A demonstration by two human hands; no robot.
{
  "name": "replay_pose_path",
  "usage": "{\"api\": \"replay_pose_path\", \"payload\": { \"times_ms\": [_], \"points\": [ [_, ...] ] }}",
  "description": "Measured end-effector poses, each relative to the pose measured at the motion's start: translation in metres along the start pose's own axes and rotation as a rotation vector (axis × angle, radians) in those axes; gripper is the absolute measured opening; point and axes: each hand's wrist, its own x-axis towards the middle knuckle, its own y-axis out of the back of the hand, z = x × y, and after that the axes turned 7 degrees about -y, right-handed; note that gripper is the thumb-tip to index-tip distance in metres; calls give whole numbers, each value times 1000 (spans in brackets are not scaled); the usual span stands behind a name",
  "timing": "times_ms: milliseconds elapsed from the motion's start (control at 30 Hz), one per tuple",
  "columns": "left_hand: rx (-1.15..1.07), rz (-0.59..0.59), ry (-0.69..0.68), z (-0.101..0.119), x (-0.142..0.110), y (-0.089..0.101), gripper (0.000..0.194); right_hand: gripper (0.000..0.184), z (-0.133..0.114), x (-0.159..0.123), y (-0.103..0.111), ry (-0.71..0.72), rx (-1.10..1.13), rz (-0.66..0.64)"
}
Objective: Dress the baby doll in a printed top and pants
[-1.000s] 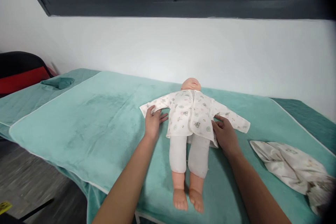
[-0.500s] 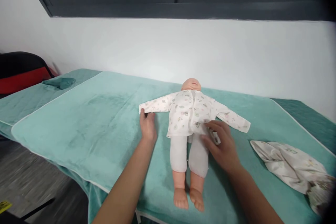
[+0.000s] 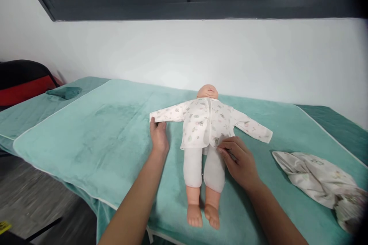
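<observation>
A baby doll [image 3: 193, 168] lies on its back, its feet toward me and its arms spread out. It wears a white printed baby shirt [image 3: 197, 120], which reaches down to the tops of its legs. At the end of the left-hand sleeve, my left hand [image 3: 158, 134] is closed on the cuff, thumb and fingers at its edge. My right hand [image 3: 240, 160] pinches the shirt's lower front hem with thumb and fingertips, above the doll's thigh. The other sleeve [image 3: 254, 130] lies stretched out to the right, untouched.
A teal plush cover [image 3: 94, 134] spreads over the table. To the right lies a crumpled white printed cloth [image 3: 319, 180]. A small teal bundle [image 3: 65, 92] is at the far left, near a black and red chair [image 3: 25, 80]. Behind stands a white wall [image 3: 172, 53].
My right hand has closed its fingers and thumb together on the shirt's hem. My left hand stays at the sleeve cuff. The whole view has shifted slightly.
</observation>
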Motion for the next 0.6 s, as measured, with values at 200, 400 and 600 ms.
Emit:
{"api": "replay_pose_path", "payload": {
  "times_ms": [200,400,600],
  "points": [
    [6,-8,-8,0,0,0,61,5,2,-5,1,-123,164,-3],
    [49,-20,-29,0,-1,1,56,21,1,-8,-2,-443,390,44],
    [151,-14,-15,5,-6,8,62,27,5,-29,11,-613,307,137]
  ]
}}
